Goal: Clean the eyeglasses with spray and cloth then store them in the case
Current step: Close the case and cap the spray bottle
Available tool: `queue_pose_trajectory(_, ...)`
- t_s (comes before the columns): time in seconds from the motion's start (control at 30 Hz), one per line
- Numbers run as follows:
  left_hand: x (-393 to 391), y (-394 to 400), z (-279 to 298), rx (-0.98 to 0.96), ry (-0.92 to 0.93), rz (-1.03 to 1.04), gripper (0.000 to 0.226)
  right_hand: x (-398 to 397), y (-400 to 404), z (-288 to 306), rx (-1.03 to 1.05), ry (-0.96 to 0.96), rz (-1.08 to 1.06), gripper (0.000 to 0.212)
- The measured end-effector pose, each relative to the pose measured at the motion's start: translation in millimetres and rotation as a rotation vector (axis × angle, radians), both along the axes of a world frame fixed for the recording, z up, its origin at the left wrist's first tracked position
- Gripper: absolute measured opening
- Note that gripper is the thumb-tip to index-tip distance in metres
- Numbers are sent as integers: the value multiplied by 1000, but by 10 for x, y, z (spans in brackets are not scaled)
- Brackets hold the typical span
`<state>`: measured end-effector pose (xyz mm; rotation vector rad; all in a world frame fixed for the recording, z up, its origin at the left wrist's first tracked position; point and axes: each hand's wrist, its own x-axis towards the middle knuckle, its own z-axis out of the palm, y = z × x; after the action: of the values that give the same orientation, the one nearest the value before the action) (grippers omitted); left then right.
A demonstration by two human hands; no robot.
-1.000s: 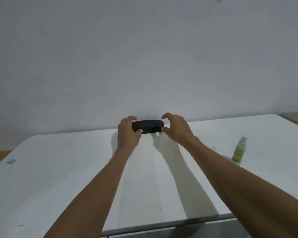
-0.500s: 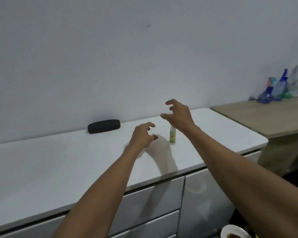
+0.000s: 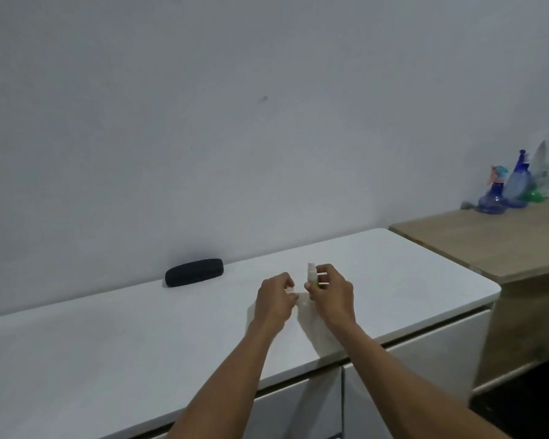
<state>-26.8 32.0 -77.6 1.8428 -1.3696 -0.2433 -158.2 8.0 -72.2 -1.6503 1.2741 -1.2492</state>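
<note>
Now the Spray Is Taken Up

Just right of centre, the spray (image 3: 312, 274) is pinched upright in the right hand (image 3: 330, 293), probably so its nozzle can be reached. The left hand (image 3: 274, 297) is held just beside it, fingers curled; whether anything is gripped cannot be told. The case (image 3: 194, 272) lies closed, far left against the wall; glasses and cloth are not seen. Bottles (image 3: 517, 185) on the far right table (image 3: 488, 242) are well apart; nothing obstructs.

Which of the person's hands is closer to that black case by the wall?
The left. The left hand is nearer the black case, though well apart from it, to its right. The right hand is farther right, wrapped around the small spray bottle.
</note>
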Motion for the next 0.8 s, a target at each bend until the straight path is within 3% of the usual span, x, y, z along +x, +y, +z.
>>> queue_pose_trajectory(0.07,-24,-30,7,-39,40,24,13,10,-6,-4,-15,-7,-14,13)
queue_pose_trajectory(0.2,-107,-59,210,-242,301,80,7,1,-35,-63,-18,-14,-11,14)
queue_pose_trajectory(0.3,-169,-81,411,-375,418,5,5,9,-55,-118,-21,-21,-2,16)
queue_pose_trajectory(0.43,-272,-89,504,-380,386,-108,5,5,-61,-145,-19,-66,2,22)
queue_pose_trajectory(0.63,-332,-116,471,-450,401,-73,5,-3,-66,-140,-35,-52,12,22)
queue_pose_trajectory(0.8,-370,-142,429,-383,412,-129,7,-16,-71,-157,-53,-55,9,19)
